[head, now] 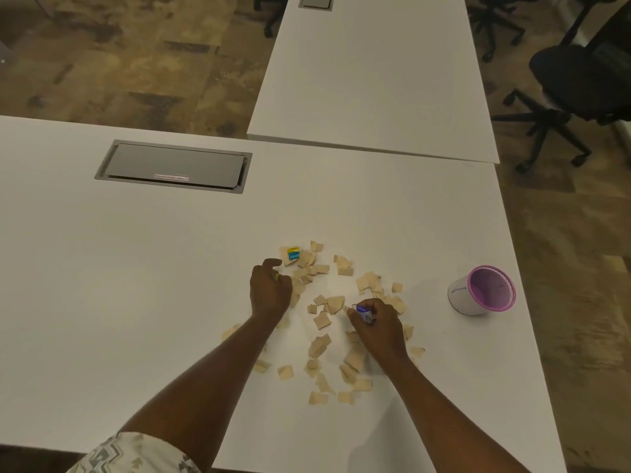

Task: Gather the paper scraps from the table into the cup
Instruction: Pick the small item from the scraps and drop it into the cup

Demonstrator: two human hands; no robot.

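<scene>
Several tan paper scraps (322,319) lie scattered across the white table (136,268) in front of me. One scrap at the far edge of the pile carries a small blue and yellow printed piece (293,254). My left hand (269,291) rests at the left side of the pile with fingers curled around a small yellow-tipped bit. My right hand (377,324) sits in the middle of the pile and pinches a bluish-purple scrap (364,314). The white cup (481,291) with a purple rim stands upright to the right, apart from both hands.
A grey cable hatch (174,167) is set into the table at the far left. A second white table (375,73) adjoins at the back. Black office chairs (580,80) stand at the right. The table's right edge runs close beside the cup.
</scene>
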